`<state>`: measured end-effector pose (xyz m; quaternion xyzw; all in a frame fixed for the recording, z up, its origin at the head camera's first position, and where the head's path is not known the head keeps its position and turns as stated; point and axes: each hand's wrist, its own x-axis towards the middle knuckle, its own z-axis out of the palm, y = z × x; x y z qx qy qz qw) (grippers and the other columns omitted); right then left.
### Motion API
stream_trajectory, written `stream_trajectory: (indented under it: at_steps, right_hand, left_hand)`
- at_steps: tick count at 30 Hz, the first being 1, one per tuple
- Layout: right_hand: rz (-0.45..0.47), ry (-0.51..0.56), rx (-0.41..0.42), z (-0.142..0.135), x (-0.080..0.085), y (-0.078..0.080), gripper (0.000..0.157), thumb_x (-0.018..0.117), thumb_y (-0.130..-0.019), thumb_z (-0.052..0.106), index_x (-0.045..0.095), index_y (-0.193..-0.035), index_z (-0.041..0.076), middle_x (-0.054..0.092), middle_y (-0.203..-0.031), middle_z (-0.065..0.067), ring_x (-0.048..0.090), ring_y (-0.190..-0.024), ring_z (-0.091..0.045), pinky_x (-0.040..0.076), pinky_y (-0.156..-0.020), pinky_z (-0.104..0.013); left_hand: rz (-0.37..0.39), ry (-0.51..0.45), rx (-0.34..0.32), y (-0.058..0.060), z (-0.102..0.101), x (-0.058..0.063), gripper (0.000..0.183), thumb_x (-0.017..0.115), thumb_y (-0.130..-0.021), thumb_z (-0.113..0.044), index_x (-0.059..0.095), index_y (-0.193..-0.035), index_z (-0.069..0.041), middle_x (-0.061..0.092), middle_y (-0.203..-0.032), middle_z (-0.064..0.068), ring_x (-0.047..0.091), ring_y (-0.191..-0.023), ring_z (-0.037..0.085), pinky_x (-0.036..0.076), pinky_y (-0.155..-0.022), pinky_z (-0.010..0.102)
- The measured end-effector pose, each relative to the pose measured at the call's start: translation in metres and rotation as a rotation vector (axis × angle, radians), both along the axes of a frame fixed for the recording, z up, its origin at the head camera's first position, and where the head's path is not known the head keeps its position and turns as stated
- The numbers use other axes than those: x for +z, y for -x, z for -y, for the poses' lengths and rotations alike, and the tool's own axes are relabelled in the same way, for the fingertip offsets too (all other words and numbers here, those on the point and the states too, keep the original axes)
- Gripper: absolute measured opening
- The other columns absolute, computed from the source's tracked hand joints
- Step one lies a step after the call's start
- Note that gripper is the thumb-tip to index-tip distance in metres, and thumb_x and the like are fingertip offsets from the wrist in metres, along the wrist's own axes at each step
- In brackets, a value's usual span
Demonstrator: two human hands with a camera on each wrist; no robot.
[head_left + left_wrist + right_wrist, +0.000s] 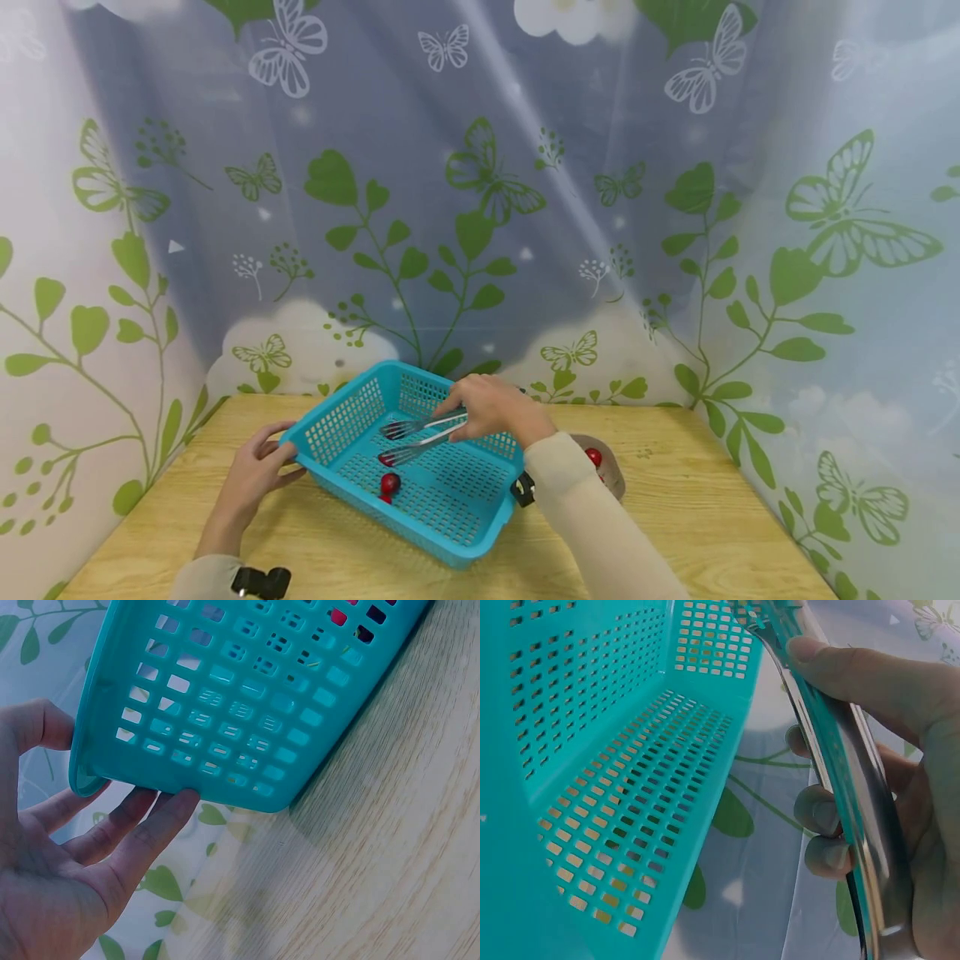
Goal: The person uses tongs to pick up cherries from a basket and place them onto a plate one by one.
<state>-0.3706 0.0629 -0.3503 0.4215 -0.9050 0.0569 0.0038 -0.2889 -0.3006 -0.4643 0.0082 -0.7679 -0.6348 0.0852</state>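
Observation:
A blue plastic basket (pixel 420 532) with perforated walls stands on the table. At its left corner my left hand (pixel 251 471) grips the rim; in the left wrist view, the thumb lies at the rim and the fingertips (pixel 184 801) touch the outer wall. My right hand (pixel 491 407) holds metal tongs (pixel 435 437) over the basket's inside, their two slotted heads spread apart. One red ball-shaped thing (pixel 390 483) lies on the basket floor. Red also shows at the tongs' heads, but I cannot tell whether anything is pinched. In the right wrist view, the tongs (pixel 855 795) lie along the palm.
Behind the right forearm, a brownish bowl (pixel 613 475) with red round things (pixel 593 456) is partly hidden. The wooden table (pixel 697 508) backs onto a curtain (pixel 562 250) printed with leaves and butterflies. Each wrist wears a black strap device (pixel 261 582).

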Motion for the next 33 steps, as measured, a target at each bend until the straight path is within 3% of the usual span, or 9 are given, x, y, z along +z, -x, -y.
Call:
stream_trajectory:
  at_steps: [4,9,19,22,27,33]
  right_hand:
    - [0.037,-0.025,-0.014,0.007,-0.002,-0.001,0.036,0.085,-0.086,0.029,0.078,-0.121,0.032,0.077,-0.109,0.008,0.066,-0.088,-0.005,0.052,-0.069,-0.020]
    - [0.038,-0.065,-0.003,0.017,-0.003,-0.001,0.032,0.086,-0.085,0.029,0.080,-0.117,0.032,0.075,-0.094,0.011,0.051,-0.071,0.000,0.042,-0.060,-0.016]
    - [0.088,-0.121,-0.064,0.032,-0.008,-0.001,0.028,0.086,-0.085,0.031,0.081,-0.113,0.032,0.047,-0.060,0.010,0.026,-0.058,-0.007,0.021,-0.053,-0.022]
    - [0.104,-0.126,-0.087,0.034,-0.009,-0.001,0.027,0.086,-0.085,0.032,0.081,-0.112,0.033,0.047,-0.060,0.008,0.025,-0.057,-0.008,0.021,-0.053,-0.023]
    - [0.115,-0.134,-0.101,0.037,-0.012,0.001,0.025,0.087,-0.084,0.031,0.082,-0.108,0.036,0.060,-0.074,0.013,0.040,-0.066,-0.006,0.032,-0.056,-0.021]
    - [0.148,-0.130,-0.088,0.039,-0.015,0.002,0.025,0.085,-0.085,0.030,0.081,-0.110,0.033,0.068,-0.087,0.015,0.044,-0.071,-0.004,0.036,-0.061,-0.020]
  left_hand:
    - [-0.009,0.005,-0.005,0.001,0.002,-0.002,0.052,0.051,-0.104,-0.013,0.040,-0.153,-0.002,0.069,-0.105,-0.002,0.069,-0.093,0.007,0.067,-0.088,0.039]
    - [-0.008,0.004,-0.004,0.000,0.002,-0.001,0.051,0.051,-0.104,-0.013,0.040,-0.153,-0.003,0.069,-0.105,-0.001,0.069,-0.093,0.007,0.067,-0.088,0.039]
    - [0.000,0.000,-0.013,0.000,0.001,0.000,0.052,0.051,-0.104,-0.013,0.039,-0.154,-0.002,0.069,-0.103,-0.006,0.069,-0.093,0.007,0.067,-0.088,0.038]
    - [-0.001,0.000,-0.012,0.001,0.001,0.000,0.052,0.051,-0.104,-0.014,0.039,-0.154,-0.003,0.069,-0.104,-0.004,0.069,-0.092,0.006,0.067,-0.089,0.039]
    - [-0.003,0.007,-0.014,0.001,0.001,0.001,0.052,0.051,-0.104,-0.014,0.039,-0.154,-0.003,0.069,-0.106,-0.003,0.069,-0.092,0.004,0.066,-0.090,0.041]
    - [0.004,0.000,-0.016,0.000,0.001,0.000,0.052,0.051,-0.104,-0.014,0.040,-0.154,-0.003,0.069,-0.104,-0.005,0.069,-0.091,0.005,0.066,-0.090,0.041]
